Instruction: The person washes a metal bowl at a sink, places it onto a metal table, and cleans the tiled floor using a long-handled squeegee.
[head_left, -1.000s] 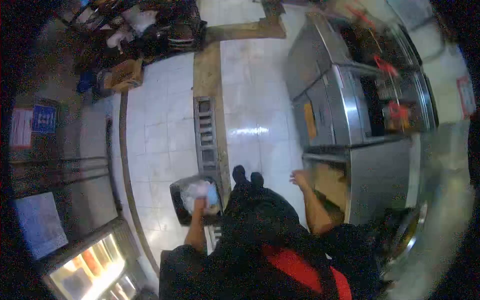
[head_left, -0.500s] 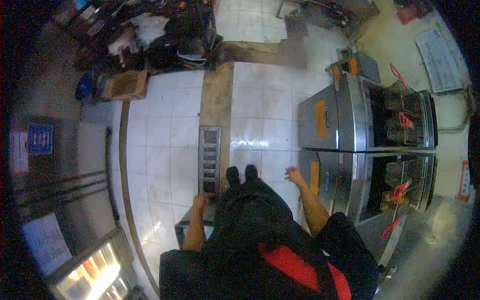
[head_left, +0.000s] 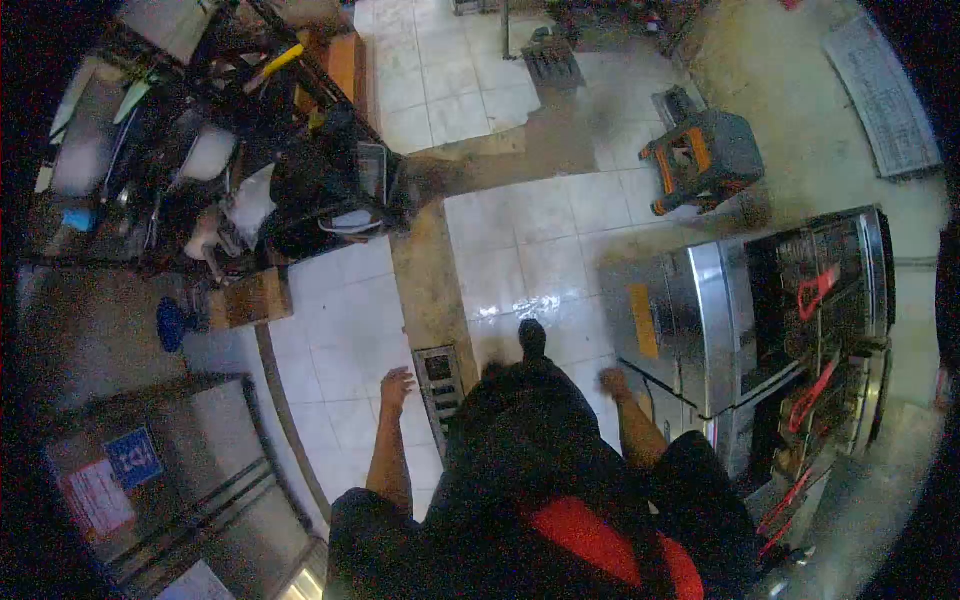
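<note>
Left hand point(head_left: 397, 388) uncurled; blue sign point(head_left: 133, 457) illegible.

Near the far right edge of the tiled floor point(head_left: 510, 215) stands a black-and-orange stool point(head_left: 715, 155); a cardboard box point(head_left: 250, 299) sits by the floor's left edge. A printed sheet point(head_left: 880, 100) hangs on the wall point(head_left: 775, 75), and a blue notice point(head_left: 134, 457) beside a red-and-white notice point(head_left: 97, 499) toward the grey cabinet point(head_left: 212, 425)'s left edge.

From the wearer's head, the view faces forward and steeply down over left grip point(head_left: 397, 388) and right grip point(head_left: 613, 384) to floor point(head_left: 520, 225) beyond.
</note>
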